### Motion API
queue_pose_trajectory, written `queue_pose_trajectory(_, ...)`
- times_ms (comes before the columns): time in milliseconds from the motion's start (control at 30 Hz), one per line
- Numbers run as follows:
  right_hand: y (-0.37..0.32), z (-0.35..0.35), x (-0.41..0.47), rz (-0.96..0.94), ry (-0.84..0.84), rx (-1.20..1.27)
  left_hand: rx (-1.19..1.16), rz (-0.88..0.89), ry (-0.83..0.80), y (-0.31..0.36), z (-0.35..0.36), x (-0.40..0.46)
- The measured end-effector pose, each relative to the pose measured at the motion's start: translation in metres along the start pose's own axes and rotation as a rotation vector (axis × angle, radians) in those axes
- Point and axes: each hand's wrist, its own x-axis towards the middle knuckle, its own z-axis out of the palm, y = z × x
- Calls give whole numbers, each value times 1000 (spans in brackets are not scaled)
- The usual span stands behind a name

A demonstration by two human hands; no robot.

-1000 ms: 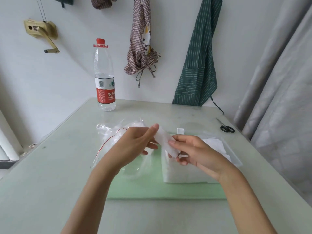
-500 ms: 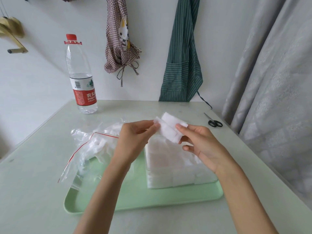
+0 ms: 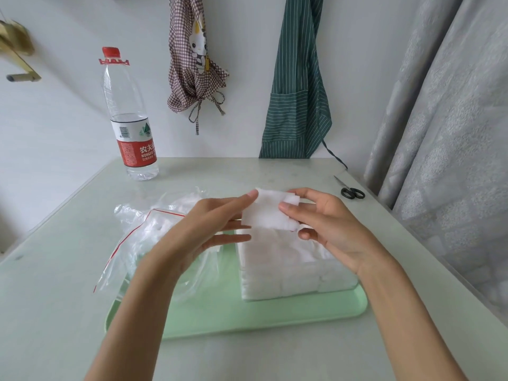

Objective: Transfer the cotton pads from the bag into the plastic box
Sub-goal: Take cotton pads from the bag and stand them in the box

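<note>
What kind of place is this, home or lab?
Likely a home, perhaps a kitchen or utility corner: two aprons hang on the wall, a checked one and a green striped one, with a water bottle and scissors on a plain table beside a curtain.

Open tabletop lower left and lower right of frame. Bottle upper left, scissors right edge, tray centre block passage.
</note>
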Motion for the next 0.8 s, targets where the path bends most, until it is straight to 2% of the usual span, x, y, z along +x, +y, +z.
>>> queue_pose_trajectory(67,2,5,1,-27,35,-94,-33,16,-14,-3,6,2)
queue_pose_trajectory(100,3,7,2,-89,103,-171,-58,16,12,-5,8,3)
queue_pose_trajectory(167,2,8,2,-329,316,-388,-118,2,69,-8,10,7)
queue_pose_trajectory(200,0,7,0,-456,356,-471,-156,-5,84,-9,11,8)
queue_pose_trajectory(300,-3,15,-6,-639,143,-580,-246,-29,84,-7,13,9)
queue_pose_trajectory(367,3,20,-4,-643,99,-721,-264,-45,62,-5,14,9)
queue_pose_trajectory(467,11,22,0,-651,170,-894,-256,-61,38,-3,13,7)
queue_pose_trajectory(600,12,21,1,-680,200,-887,-256,-55,58,-2,9,7)
queue_pose_trajectory(800,9,21,-1,-663,156,-867,-279,-54,64,-1,7,7)
